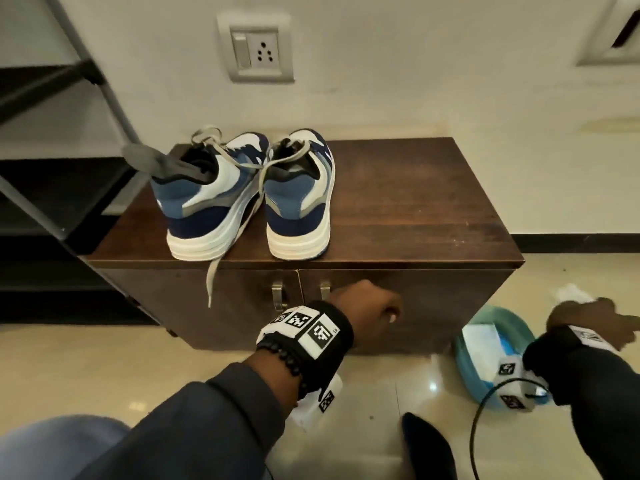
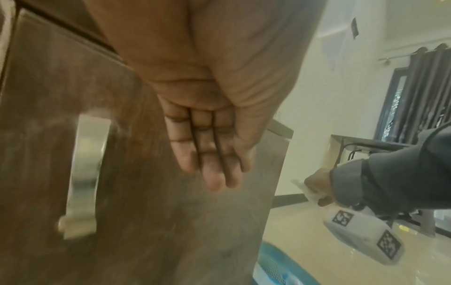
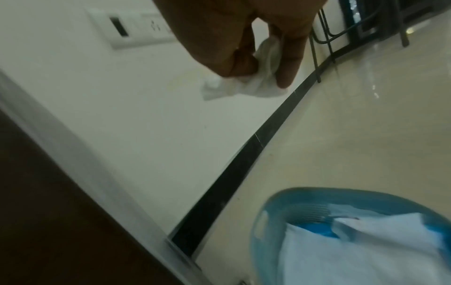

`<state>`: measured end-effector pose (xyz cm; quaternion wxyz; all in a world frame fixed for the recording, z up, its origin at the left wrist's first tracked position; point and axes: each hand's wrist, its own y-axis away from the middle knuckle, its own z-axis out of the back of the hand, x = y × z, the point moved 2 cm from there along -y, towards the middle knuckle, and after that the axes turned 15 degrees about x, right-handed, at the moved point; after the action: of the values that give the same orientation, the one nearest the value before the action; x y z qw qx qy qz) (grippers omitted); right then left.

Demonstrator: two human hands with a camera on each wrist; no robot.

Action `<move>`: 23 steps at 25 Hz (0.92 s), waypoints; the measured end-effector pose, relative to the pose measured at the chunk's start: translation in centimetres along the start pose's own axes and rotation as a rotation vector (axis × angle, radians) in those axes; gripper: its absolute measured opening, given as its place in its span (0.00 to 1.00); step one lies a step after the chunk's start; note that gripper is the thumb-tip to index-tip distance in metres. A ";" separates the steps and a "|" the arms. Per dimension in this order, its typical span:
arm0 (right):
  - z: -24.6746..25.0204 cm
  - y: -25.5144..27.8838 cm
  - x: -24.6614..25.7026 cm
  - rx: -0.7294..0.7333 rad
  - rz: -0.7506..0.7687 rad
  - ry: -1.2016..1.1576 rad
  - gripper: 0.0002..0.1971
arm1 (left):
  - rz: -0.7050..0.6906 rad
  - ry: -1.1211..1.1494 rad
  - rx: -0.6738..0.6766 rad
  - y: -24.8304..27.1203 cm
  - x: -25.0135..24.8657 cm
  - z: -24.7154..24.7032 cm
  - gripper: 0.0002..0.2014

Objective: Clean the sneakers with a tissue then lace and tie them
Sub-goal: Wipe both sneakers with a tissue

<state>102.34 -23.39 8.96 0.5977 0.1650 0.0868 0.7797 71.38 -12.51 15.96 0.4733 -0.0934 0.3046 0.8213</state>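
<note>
Sneakers [image 1: 249, 199]: pair stands heels toward the camera on top of the wooden cabinet [image 1: 415, 202], side by side, just touching; laces [image 1: 212, 282] loose, one end hanging over the front edge; grey sock [image 1: 156, 161] stuffed in the left shoe
Tissue [image 3: 244, 84]: crumpled, white, pinched between thumb and curled fingers of the right hand [image 1: 588, 323], held above the floor to the right of the cabinet
Left hand [image 1: 367, 306]: empty, fingers [image 2: 212, 154] straight and pressed together, in front of the cabinet door near the metal handle [image 2: 85, 173]
Blue basket [image 3: 292, 196]: on the floor below the right hand, white sheets inside
Stage (judgement): wiping not yet begun, lacing untouched
Risk: dangling lace could snag and drag the shoe off the edge; thin tissue may tear on the rough sole
</note>
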 end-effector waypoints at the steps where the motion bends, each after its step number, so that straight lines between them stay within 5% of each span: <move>1: 2.3 0.9 0.8 -0.017 0.030 -0.050 0.37 | -0.027 -0.006 -0.056 1.0 -0.5 1.4 0.10; 2: 4.7 1.6 2.0 -0.073 0.111 -0.165 0.40 | -0.058 -0.007 -0.106 2.0 -1.0 2.7 0.09; 6: 13.5 5.7 7.3 -0.347 0.572 -0.902 0.19 | -0.173 -0.090 -0.319 6.5 -3.0 7.9 0.07; 12: 13.6 21.8 15.9 0.040 1.191 -0.895 0.07 | -0.002 -0.191 -0.823 12.1 -0.5 13.9 0.13; 15: 9.9 25.6 17.0 0.330 1.261 -0.925 0.05 | 0.140 -0.192 -0.740 12.8 1.5 14.0 0.22; 20: 7.1 25.1 18.6 0.258 1.332 -0.897 0.09 | 0.260 -0.293 -0.665 11.3 3.6 13.3 0.23; 23: 6.1 24.1 19.5 0.350 1.309 -1.006 0.17 | 0.275 -0.245 -0.573 10.9 4.6 13.9 0.25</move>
<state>78.24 -11.53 25.66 -0.0415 0.5999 -0.1831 0.7778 61.70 -5.05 29.52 0.3457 -0.0811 0.0120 0.9348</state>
